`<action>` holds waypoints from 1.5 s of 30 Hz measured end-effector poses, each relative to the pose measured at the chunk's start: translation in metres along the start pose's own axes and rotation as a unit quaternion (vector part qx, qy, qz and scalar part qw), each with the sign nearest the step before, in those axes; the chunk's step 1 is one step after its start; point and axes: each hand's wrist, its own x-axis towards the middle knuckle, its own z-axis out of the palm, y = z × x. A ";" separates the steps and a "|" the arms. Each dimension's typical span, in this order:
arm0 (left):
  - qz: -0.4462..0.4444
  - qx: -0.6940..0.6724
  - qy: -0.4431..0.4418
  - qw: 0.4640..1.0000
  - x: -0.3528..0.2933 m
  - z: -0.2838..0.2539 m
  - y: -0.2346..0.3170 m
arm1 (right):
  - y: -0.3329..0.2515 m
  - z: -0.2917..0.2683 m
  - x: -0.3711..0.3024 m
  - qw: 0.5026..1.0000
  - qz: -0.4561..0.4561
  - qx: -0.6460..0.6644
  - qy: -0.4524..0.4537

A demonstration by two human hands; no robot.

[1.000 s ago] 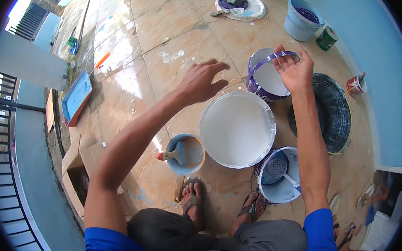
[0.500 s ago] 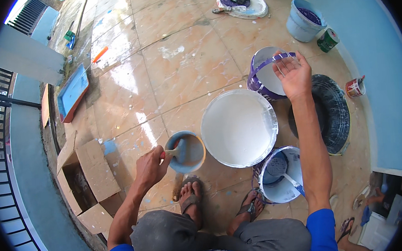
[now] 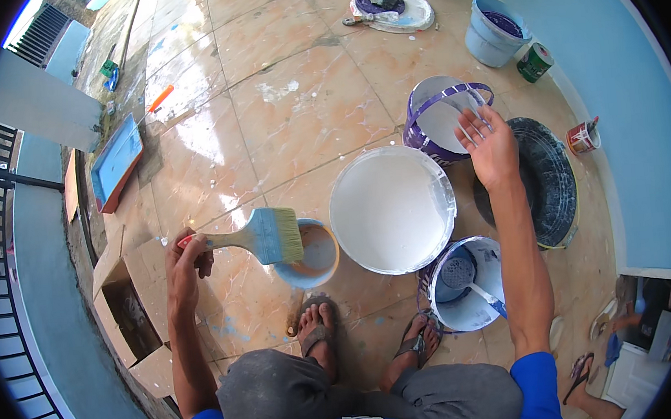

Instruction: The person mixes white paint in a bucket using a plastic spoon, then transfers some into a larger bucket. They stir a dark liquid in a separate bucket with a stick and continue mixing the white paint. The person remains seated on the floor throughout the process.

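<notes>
My left hand [image 3: 187, 260] grips the handle of a wide paintbrush [image 3: 267, 236], its blue-stained ferrule and pale bristles pointing right. The brush is raised over the left rim of a small light-blue pail [image 3: 328, 271] holding murky liquid. My right hand [image 3: 492, 150] is held palm up with its fingers apart, holding nothing. It hovers by a white bucket with a purple rim band [image 3: 425, 141]; whether the fingertips touch the bucket I cannot tell. Between the hands stands a large white bucket of white paint [image 3: 391, 209].
A bucket with a perforated ladle [image 3: 457, 273] stands by my right foot. Right of my arm lies a black tub [image 3: 546, 185]. An open cardboard box [image 3: 154, 302] and a paint tray [image 3: 118, 165] are at left. A blue pail [image 3: 488, 44] and cans line the right wall.
The paintbrush has come up out of the small pail as my left hand moved left and tipped it sideways. My right hand has opened a little, staying near the purple-banded bucket.
</notes>
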 end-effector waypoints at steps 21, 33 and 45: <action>0.401 0.252 -0.281 0.835 -0.037 0.213 0.160 | 0.023 0.030 -0.170 0.739 -0.455 -0.444 -0.222; 0.354 0.181 -0.331 0.856 0.004 0.259 0.172 | -0.050 -0.064 -0.151 0.895 -0.323 -0.297 -0.081; 0.294 0.240 -0.361 0.852 -0.016 0.159 0.160 | -0.055 -0.082 -0.105 0.999 0.000 0.044 0.024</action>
